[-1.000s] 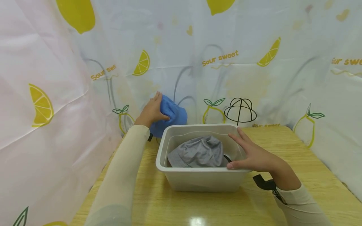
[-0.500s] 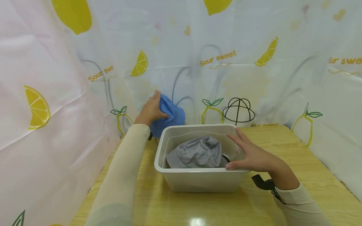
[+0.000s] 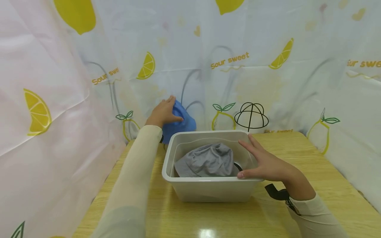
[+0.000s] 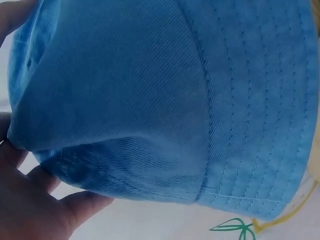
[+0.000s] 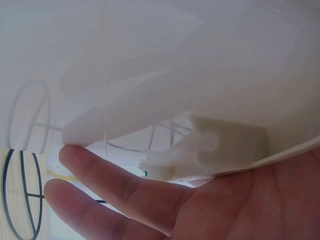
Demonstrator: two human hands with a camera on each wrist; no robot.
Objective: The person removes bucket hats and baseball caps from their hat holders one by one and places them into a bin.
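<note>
My left hand (image 3: 164,112) holds a blue bucket hat (image 3: 187,121) by its crown, behind the back left corner of a plastic bin (image 3: 212,190). Part of the hat is hidden by the bin. The left wrist view shows the hat's (image 4: 145,85) creased crown and stitched brim close up, with fingertips at the crown. At the bin's right side, my right hand (image 3: 268,163) rests on the rim, thumb at the near edge and fingers spread fairly straight. Inside the bin lies a crumpled grey hat (image 3: 208,160).
A small black curved thing (image 3: 237,167) shows beside the grey hat, mostly hidden. The bin stands on a wooden table (image 3: 190,218). White cloth with lemon prints (image 3: 178,39) encloses the table at the back and sides.
My left hand and the blue hat have shifted slightly to the right. The right hand and the bin stay in place.
</note>
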